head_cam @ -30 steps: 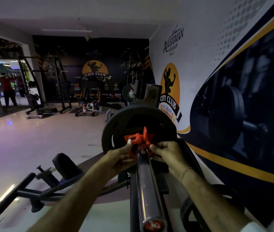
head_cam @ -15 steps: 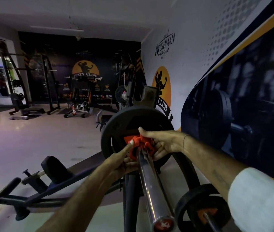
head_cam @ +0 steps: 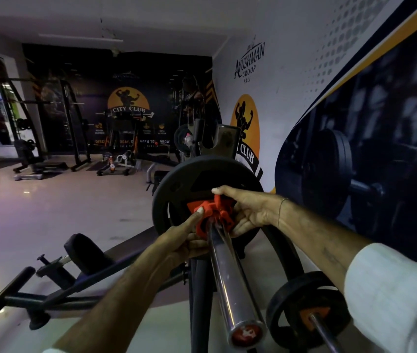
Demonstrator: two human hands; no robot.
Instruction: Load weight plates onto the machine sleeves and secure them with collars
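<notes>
A black weight plate [head_cam: 176,189] sits on the chrome sleeve [head_cam: 230,284], which runs toward me and ends in a red-capped tip. An orange collar [head_cam: 212,215] is on the sleeve, pressed against the plate's face. My left hand [head_cam: 184,238] grips the collar from the lower left, thumb on its top. My right hand [head_cam: 248,212] holds it from the right, with fingers spread over the collar and the plate's hub.
A second, smaller plate with an orange collar [head_cam: 306,309] sits on a thin bar at lower right. A padded bench frame [head_cam: 85,253] lies low on the left. The printed wall [head_cam: 355,123] runs close on the right. Racks [head_cam: 49,128] stand far back.
My view has turned slightly left and down. My right hand went from gripping below the collar to reaching over it from the right. The left hand stays on the collar.
</notes>
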